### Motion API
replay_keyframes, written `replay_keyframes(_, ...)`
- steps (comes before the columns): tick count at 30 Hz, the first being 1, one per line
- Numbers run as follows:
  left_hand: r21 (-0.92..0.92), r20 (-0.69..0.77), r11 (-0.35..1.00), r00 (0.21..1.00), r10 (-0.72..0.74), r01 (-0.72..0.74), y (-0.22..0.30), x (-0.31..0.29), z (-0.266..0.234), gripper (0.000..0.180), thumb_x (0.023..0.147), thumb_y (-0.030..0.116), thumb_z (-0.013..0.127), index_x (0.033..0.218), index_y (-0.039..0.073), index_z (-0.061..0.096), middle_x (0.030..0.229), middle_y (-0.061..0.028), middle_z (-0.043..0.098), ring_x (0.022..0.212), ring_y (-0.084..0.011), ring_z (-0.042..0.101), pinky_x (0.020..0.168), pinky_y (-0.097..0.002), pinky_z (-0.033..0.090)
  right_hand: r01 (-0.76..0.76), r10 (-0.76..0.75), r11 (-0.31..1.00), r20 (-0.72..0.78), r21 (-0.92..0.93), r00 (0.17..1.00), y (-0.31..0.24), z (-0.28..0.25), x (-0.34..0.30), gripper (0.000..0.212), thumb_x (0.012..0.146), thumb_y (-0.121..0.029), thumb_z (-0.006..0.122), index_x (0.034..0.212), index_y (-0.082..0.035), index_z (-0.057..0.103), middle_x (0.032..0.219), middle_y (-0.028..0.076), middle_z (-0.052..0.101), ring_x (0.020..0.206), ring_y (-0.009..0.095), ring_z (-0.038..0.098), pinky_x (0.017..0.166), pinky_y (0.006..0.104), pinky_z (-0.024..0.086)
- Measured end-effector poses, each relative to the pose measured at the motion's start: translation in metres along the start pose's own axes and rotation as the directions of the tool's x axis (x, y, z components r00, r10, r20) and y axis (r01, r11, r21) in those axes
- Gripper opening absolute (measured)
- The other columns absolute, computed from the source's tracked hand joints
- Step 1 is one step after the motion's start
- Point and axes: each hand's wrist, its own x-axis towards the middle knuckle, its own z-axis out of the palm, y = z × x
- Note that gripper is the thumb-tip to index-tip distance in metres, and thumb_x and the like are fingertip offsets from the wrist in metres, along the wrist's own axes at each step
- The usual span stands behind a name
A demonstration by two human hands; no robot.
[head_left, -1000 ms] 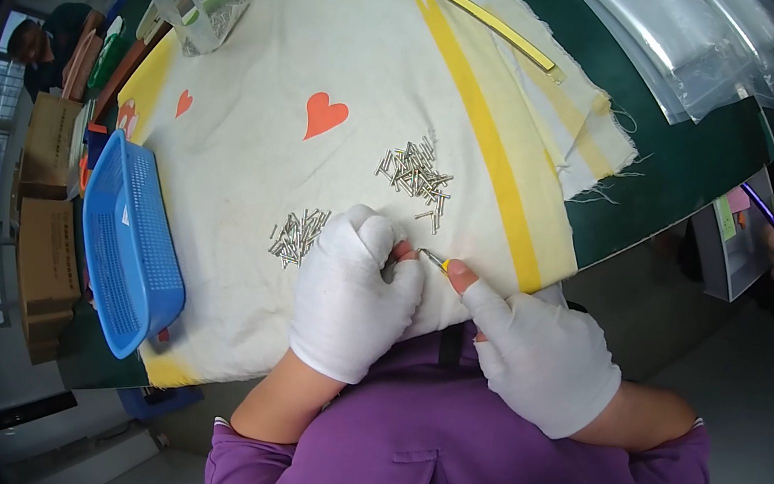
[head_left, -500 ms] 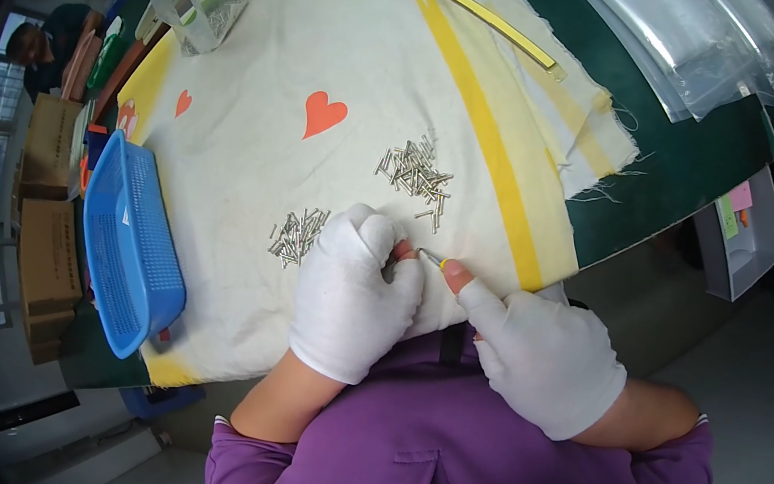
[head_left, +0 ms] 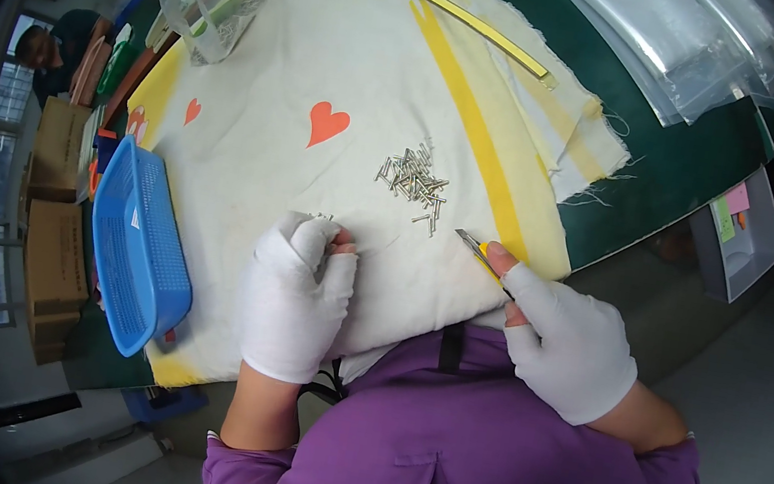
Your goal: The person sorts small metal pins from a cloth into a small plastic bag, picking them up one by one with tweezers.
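White gloves with bare fingertips cover both my hands. My left hand [head_left: 297, 299] is closed, thumb and fingers together, over the left pile of small metal pins [head_left: 325, 216]. It hides nearly all of that pile, and whatever its fingertips hold cannot be made out. In my right hand [head_left: 568, 347] is a slim utility knife [head_left: 478, 250] with a yellow part, its pointed blade aimed up and left. Beyond the blade lies a second heap of silvery pins [head_left: 414, 174], with a few strays at its lower edge. Both piles rest on a pale cloth [head_left: 240, 209] printed with hearts.
At the left edge stands a blue plastic basket [head_left: 147, 255]. A clear bin [head_left: 207, 6] holding small metal parts sits at the far left. A yellow strip [head_left: 481, 29] lies at the back, with clear plastic bags [head_left: 659, 57] beyond. A person [head_left: 63, 49] is at far left.
My hands have moved apart. The left went left and now covers the left pile; the right drew back to the right with the utility knife, showing more of its blade.
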Motion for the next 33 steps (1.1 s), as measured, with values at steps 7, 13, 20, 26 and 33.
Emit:
replay_keyframes(7,-0.016,0.021,0.994,0.994,0.104,-0.104,0.02,0.025,0.03,0.01,0.079,0.004,0.069,0.087,0.004,0.063,0.083,-0.0149,0.061,0.077,-0.035,0.061,0.066,-0.044,0.049,0.029,-0.029,0.999,0.013,0.02,1.0,-0.002,0.011,-0.001,0.053,0.085,-0.017,0.065,0.138,-0.021,0.059,0.066,0.006,0.058,0.056,0.025,0.059,0.052,0.0401,0.05)
replay_keyframes(13,0.002,0.119,1.0,0.993,0.005,-0.005,0.022,0.009,0.025,0.01,0.078,0.006,0.069,0.081,0.003,0.059,0.081,-0.015,0.059,0.075,-0.0351,0.06,0.065,-0.0445,0.049,0.094,-0.094,0.995,-0.012,0.027,0.995,-0.005,0.011,0.002,0.05,0.084,-0.017,0.065,0.134,-0.019,0.063,0.063,0.003,0.054,0.056,0.023,0.057,0.061,0.0387,0.048)
replay_keyframes(20,-0.047,0.114,0.999,0.993,-0.001,0.006,0.022,0.003,0.025,0.012,0.076,0.004,0.069,0.078,0.003,0.058,0.078,-0.0145,0.058,0.073,-0.0345,0.059,0.064,-0.0441,0.048,0.139,-0.135,0.989,0.094,-0.04,0.986,-0.011,0.006,0.004,0.061,0.082,-0.016,0.067,0.142,-0.021,0.055,0.073,0.005,0.057,0.061,0.026,0.058,0.052,0.038,0.052)
replay_keyframes(26,-0.077,0.117,0.997,0.993,0.014,-0.005,0.019,0.004,0.026,0.012,0.074,0.004,0.069,0.077,0.003,0.057,0.077,-0.0139,0.058,0.072,-0.0343,0.059,0.062,-0.0438,0.048,0.151,-0.141,0.986,0.143,-0.067,0.98,-0.012,0.007,0.005,0.064,0.08,-0.016,0.069,0.143,-0.018,0.054,0.08,0.005,0.06,0.062,0.026,0.059,0.052,0.0382,0.052)
replay_keyframes(33,-0.07,0.118,0.997,0.993,-0.002,0.011,0.021,0.004,0.026,0.01,0.075,-0.001,0.065,0.078,0.002,0.057,0.077,-0.0122,0.056,0.069,-0.0285,0.057,0.064,-0.0371,0.048,0.188,-0.167,0.973,0.151,-0.134,0.974,-0.016,0.004,0.006,0.065,0.08,-0.015,0.068,0.144,-0.019,0.054,0.072,0.005,0.055,0.058,0.024,0.057,0.051,0.0386,0.051)
